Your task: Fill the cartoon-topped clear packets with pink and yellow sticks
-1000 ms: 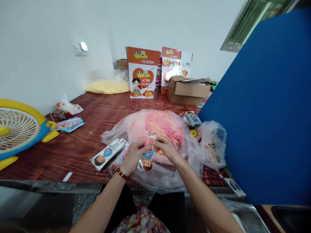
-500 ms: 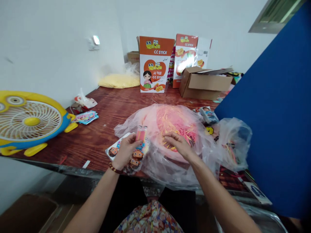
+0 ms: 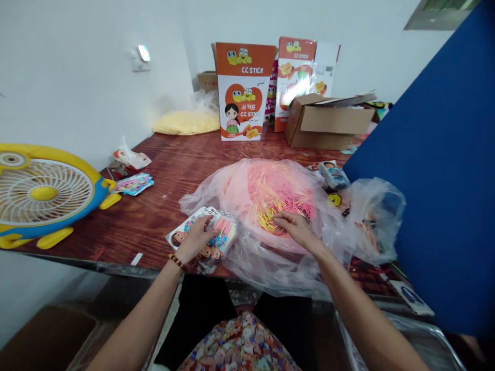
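My left hand (image 3: pixel 194 238), with a bead bracelet at the wrist, rests on a pile of small printed packets (image 3: pixel 218 238) at the table's front edge, fingers curled over a packet with pink sticks in it. My right hand (image 3: pixel 294 228) reaches into an open clear plastic bag (image 3: pixel 247 257) and its fingers pinch at a heap of thin pink and yellow sticks (image 3: pixel 276 193). What the right fingers hold is too small to make out.
A yellow and blue fan (image 3: pixel 42 193) stands at the left on the wooden table (image 3: pixel 162 175). Orange CC STICK cartons (image 3: pixel 242 90) and a brown cardboard box (image 3: pixel 330 126) stand at the back. A blue panel (image 3: pixel 444 154) rises on the right.
My left hand has lowered the filled packet onto the pile at the table's edge. My right hand has left the packet and gone into the heap of sticks.
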The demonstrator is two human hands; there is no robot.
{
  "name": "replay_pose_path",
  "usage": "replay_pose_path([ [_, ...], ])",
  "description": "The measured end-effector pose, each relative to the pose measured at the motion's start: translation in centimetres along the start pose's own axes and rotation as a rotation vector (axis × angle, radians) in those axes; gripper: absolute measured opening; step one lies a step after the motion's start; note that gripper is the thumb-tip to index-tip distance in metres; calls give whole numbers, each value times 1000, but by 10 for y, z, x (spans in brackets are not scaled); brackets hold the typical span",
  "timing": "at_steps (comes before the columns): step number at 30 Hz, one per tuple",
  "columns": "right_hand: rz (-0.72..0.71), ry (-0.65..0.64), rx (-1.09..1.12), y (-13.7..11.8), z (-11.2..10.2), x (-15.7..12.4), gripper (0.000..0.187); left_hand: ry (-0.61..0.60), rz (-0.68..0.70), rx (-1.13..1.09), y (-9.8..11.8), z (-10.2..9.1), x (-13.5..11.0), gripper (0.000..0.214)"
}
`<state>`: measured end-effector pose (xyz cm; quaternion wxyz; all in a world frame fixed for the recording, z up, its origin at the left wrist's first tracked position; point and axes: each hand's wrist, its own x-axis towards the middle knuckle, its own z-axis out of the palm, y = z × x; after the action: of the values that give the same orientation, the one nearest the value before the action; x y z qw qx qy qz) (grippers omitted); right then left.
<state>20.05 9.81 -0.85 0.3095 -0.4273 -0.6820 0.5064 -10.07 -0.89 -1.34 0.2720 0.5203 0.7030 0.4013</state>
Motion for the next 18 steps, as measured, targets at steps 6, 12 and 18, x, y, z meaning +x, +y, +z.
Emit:
replay_pose_path([
  [6, -29, 84, -370, 31, -53, 4, 17, 97, 28, 322, -13, -35, 11, 52],
  [12, -71, -213, -741, 36, -63, 10, 15, 50, -7, 774, -39, -45, 19, 48],
  [18, -217, -463, -920, 22, -63, 4, 16, 24, -22, 800, -51, -43, 24, 48],
])
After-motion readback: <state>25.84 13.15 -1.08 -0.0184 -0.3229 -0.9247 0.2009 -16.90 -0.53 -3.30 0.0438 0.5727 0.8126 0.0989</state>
